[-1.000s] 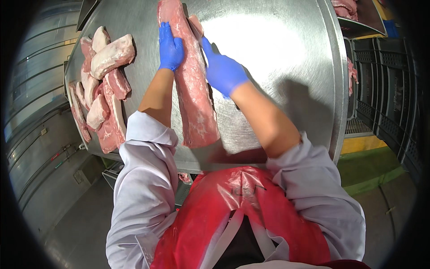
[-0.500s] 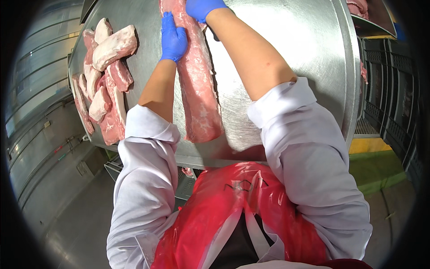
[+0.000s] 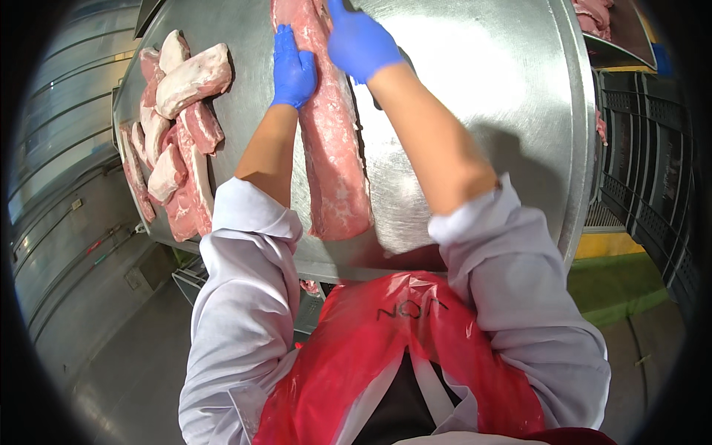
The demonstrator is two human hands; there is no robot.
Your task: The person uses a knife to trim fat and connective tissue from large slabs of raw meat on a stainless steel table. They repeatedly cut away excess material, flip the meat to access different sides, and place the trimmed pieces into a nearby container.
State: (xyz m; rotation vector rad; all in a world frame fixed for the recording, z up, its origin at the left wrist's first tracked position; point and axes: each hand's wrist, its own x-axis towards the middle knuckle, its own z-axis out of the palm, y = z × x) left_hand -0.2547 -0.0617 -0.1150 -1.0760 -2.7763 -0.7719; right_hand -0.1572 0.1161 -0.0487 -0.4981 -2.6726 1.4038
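Observation:
A long pale-pink pork loin (image 3: 335, 163) lies lengthwise on the steel table (image 3: 259, 67), its far end cut off by the top edge of the view. Pressed flat along its left side is my left hand (image 3: 294, 74), blue-gloved, fingers stretched out and thumb on the meat. My right hand (image 3: 363, 44), also blue-gloved, is closed over the loin's right side near the far end. Dark bits show beside its fingers and wrist; what it grips is mostly hidden and slightly blurred.
Several cut pork pieces (image 3: 174, 141) with white fat are heaped at the table's left. Beyond the right edge stand a metal tray (image 3: 627, 41) of meat and black plastic crates (image 3: 641, 156). A red plastic apron (image 3: 475, 363) covers my front, close to the table's near edge.
My right hand has shifted nearer and to the right, its forearm swinging with it. My left hand and the loin have moved slightly right and nearer.

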